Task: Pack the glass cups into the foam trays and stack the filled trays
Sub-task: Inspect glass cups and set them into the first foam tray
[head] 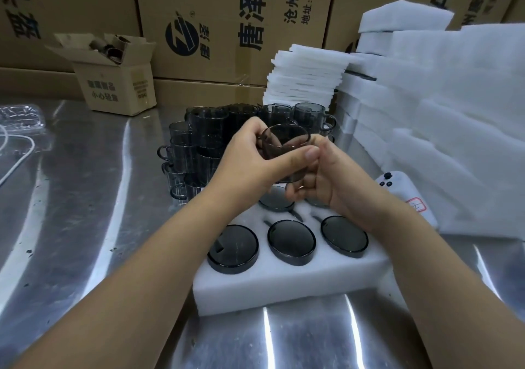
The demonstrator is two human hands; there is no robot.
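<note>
- Head view: both of your hands meet above the far half of the foam tray [284, 286], which lies on the steel surface [85, 198].
- Your left hand [250, 155] wraps round a smoky glass cup [284, 147], with the thumb lying across the near side of its wall.
- Your right hand [326, 181] has its fingers curled under and against the same cup, so both hands hold it. The cup is tilted, with its open mouth turned towards you.
- The held cup hangs clear of the tray, over its back row.
- In the tray's front row, three dark cups fill the pockets: left [233, 248], middle [291, 242] and right [344, 235].
- In the back row, one more seated cup [277, 199] shows beneath your hands. The rest of that row is hidden by your hands.
- Just beyond the tray stands a cluster of loose glass cups [210, 138], some stacked on others.
- Beyond the tray, to its right, rises a pile of thin foam sheets [304, 76].
- Right of the tray, thicker foam blocks [454, 113] are heaped high.
- A white phone [397, 187] lies between the tray and those blocks.
- Far left of the tray and beyond it sits a small open cardboard box [119, 84], in front of large printed cartons [227, 22].
- A white cable [17, 152] lies well to the tray's left.
</note>
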